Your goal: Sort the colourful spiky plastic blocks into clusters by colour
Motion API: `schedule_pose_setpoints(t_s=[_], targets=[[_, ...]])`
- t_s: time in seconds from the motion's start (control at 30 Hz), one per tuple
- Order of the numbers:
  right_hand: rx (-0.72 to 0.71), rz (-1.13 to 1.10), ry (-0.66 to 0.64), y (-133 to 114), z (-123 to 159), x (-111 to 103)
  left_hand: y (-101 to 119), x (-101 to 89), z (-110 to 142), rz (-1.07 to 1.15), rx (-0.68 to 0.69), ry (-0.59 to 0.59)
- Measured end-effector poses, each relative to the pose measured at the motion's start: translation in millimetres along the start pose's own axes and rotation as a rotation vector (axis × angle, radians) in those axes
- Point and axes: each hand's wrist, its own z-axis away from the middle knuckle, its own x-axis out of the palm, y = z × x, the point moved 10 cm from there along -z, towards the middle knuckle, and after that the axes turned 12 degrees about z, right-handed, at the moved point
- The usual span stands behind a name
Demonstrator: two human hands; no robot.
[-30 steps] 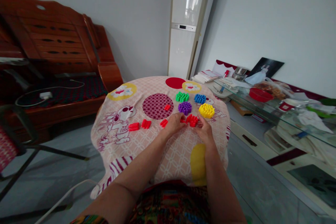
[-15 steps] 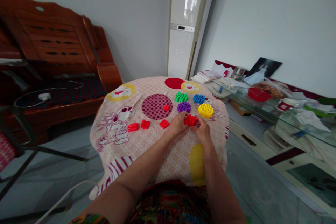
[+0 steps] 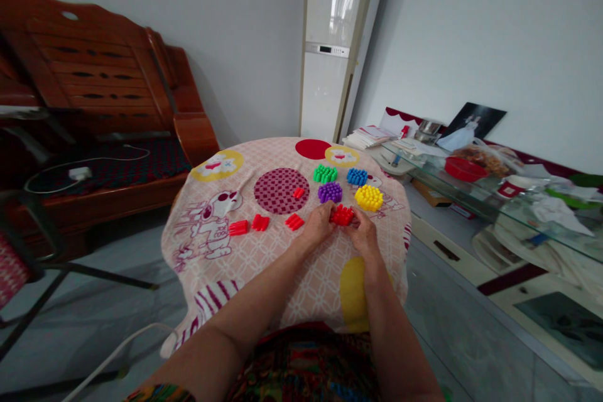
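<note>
Here I am with the red cluster (image 3: 343, 215) held between both hands: my left hand (image 3: 320, 220) curls narrow against one side, my right hand (image 3: 362, 231) closes in at the other. It's on the cloth-covered bench (image 3: 301, 282), just nearer me than the purple cluster (image 3: 330, 193), yellow cluster (image 3: 369, 198) beyond to the right. Looks like the gathering and squaring-up step; that calls for light, even pressure. Smaller red bundles (image 3: 294, 221) lie apart, over to my left.
</note>
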Motion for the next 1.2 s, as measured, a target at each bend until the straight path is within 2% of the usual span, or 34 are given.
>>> schedule_pose_setpoints(t_s=[0.13, 0.3, 0.4, 0.5, 0.6, 0.67, 0.73, 0.83, 0.9, 1.03, 1.2], targets=[[-0.009, 0.009, 0.003, 0.7, 0.2, 0.3, -1.9, -0.3, -0.5, -0.028, -0.022, 0.006], [-0.019, 0.003, 0.006, -1.2, 1.2, -0.8, 7.3, 3.0, -1.0, 0.004, 0.05, -0.015], [-0.019, -0.009, 0.005, -0.8, 1.2, -1.1, 9.3, -1.2, -1.1, 0.004, 0.07, -0.013], [-0.013, -0.024, -0.003, 1.6, 0.9, 0.3, 5.3, -20.3, -2.5, -0.058, 0.049, 0.044], [0.011, -0.044, -0.009, 6.5, 0.6, 2.1, -11.3, -52.0, -3.3, -0.212, -0.095, 0.107], [0.022, -0.056, -0.01, 8.7, 0.5, 3.0, -25.7, -68.9, -1.6, -0.336, -0.218, 0.057], [0.021, -0.064, -0.008, 8.9, 0.6, 3.3, -38.9, -76.5, 2.8, -0.436, -0.31, -0.076], [0.018, -0.067, -0.005, 7.4, 1.0, 3.2, -49.4, -78.5, 11.9, -0.505, -0.361, -0.255], [0.029, -0.068, -0.007, 7.2, 1.3, 3.3, -50.7, -79.2, 15.2, -0.518, -0.36, -0.285], [0.048, -0.078, -0.02, 6.5, 1.6, 3.3, -47.0, -75.6, 13.9, -0.509, -0.33, -0.235], [0.039, -0.084, -0.013, 4.9, 2.0, 1.3, -30.9, -61.3, 5.8, -0.405, -0.208, -0.148]])
